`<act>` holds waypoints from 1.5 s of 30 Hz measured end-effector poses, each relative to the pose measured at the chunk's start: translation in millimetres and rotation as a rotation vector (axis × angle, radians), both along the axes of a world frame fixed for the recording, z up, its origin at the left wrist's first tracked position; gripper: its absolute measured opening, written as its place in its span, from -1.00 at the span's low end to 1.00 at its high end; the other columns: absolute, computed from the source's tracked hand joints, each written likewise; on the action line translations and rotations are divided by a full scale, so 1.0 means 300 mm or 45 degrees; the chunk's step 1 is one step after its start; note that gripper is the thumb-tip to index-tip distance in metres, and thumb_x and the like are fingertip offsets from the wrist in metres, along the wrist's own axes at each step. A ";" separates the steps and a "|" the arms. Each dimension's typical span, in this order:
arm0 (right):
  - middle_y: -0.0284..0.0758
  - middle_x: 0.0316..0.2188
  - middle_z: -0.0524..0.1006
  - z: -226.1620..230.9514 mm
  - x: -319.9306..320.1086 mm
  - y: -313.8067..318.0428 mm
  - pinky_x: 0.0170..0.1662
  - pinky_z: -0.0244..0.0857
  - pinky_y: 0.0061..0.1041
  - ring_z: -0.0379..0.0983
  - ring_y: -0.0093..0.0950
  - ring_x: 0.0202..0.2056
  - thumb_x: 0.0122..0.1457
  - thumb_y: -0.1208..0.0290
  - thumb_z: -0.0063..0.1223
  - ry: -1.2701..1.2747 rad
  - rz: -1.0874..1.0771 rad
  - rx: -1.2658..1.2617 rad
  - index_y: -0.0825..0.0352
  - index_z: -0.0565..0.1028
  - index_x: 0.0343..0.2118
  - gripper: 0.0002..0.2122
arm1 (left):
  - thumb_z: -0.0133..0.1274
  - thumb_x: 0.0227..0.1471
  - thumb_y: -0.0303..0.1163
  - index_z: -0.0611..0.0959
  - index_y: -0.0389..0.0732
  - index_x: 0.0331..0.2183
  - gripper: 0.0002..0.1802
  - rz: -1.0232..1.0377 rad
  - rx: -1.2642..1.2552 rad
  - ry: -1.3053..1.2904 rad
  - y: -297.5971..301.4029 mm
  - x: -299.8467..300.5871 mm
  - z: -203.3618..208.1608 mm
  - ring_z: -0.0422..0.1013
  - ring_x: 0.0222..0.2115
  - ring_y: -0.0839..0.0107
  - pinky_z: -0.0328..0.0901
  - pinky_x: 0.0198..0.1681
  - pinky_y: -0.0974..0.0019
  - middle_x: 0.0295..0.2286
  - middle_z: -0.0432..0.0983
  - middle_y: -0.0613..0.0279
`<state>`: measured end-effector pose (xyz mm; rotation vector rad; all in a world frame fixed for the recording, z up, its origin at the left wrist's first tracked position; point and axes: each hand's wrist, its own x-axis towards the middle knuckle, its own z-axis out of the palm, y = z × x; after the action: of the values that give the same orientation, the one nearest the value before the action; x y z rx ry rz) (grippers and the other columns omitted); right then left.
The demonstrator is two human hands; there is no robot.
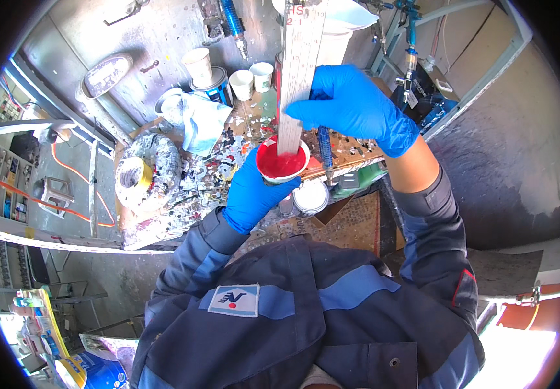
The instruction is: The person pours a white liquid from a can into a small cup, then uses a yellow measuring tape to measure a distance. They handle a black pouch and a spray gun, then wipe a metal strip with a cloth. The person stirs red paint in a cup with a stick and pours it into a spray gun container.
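My left hand (252, 200), in a blue glove, wraps round a small white paper cup (286, 179) from the left and below. Red paint (272, 161) lies inside the cup and coats part of its inner wall. A long, flat, pale measuring stick (298, 84) with printed scales stands nearly upright, its lower end dipped in the paint. Above and to the right of the cup, my right hand (361, 107), also in a blue glove, grips the stick between thumb and fingers. The stick's top runs out of view.
A paint-spattered bench (228, 175) holds white cups (241, 84), a paint can (214, 87), a pale blue cloth (203, 123) and a yellow tape roll (133, 175). Blue air hoses (233, 19) hang at the back. Below the bench edge is a white-lidded tin (310, 197).
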<state>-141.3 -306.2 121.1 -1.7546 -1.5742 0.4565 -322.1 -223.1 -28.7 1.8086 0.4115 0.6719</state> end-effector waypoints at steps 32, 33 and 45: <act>-0.19 -0.35 0.63 0.003 -0.005 -0.032 -0.22 0.47 -0.49 0.59 -0.46 -0.34 0.12 0.30 0.21 0.202 0.092 -0.013 0.39 0.58 -0.15 -0.69 | 0.40 -0.21 -0.16 0.38 -0.28 0.08 -0.14 -0.035 0.011 -0.037 0.010 0.015 0.005 0.49 -0.10 0.23 0.40 -0.08 0.25 -0.09 0.51 0.01; -0.20 -0.35 0.63 0.000 -0.005 -0.028 -0.24 0.46 -0.51 0.58 -0.49 -0.35 0.11 0.34 0.22 0.218 0.144 0.047 0.40 0.58 -0.16 -0.72 | 0.40 -0.21 -0.16 0.38 -0.28 0.08 -0.13 -0.049 -0.003 -0.006 0.011 0.018 0.003 0.49 -0.10 0.23 0.40 -0.08 0.25 -0.09 0.51 0.01; -0.27 -0.35 0.62 -0.022 0.007 -0.028 -0.28 0.44 -0.56 0.53 -0.60 -0.37 0.11 0.41 0.25 0.206 0.205 0.178 0.40 0.59 -0.20 -0.77 | 0.41 -0.21 -0.22 0.38 -0.27 0.08 -0.15 -0.037 -0.013 0.054 0.005 0.029 0.004 0.47 -0.09 0.31 0.37 -0.05 0.26 -0.08 0.50 0.06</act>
<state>-139.3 -314.7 114.4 -1.4564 -1.5977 0.5387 -313.4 -221.6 -27.4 1.8183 0.4157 0.6113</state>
